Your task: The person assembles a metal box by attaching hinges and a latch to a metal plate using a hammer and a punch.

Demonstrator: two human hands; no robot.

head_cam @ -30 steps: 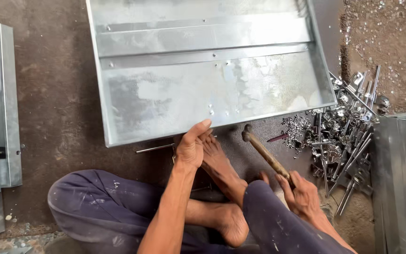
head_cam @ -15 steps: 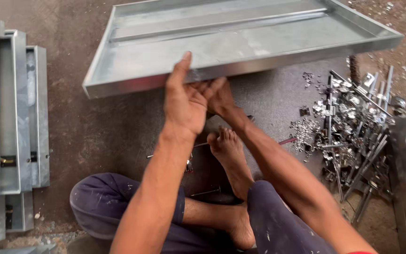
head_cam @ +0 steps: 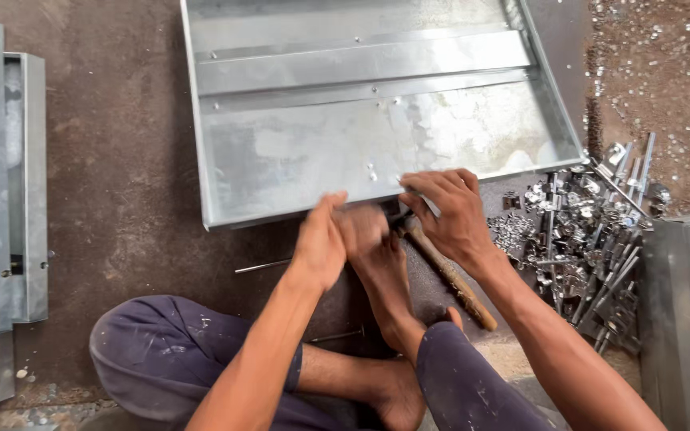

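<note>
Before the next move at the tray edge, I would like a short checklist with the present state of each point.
1. Metal tray lies flat on the ground: ok.
2. Left hand is at the tray's near edge: ok, though the exact grip is blurred.
3. Right hand rests on the near edge beside the hammer: ok, but whether it holds the hammer: cannot tell.
4. Foot is right under the hands, close to the hammer head: not ok.
5. Pile of metal fittings lies apart from the hands, to the right: ok.
</note>
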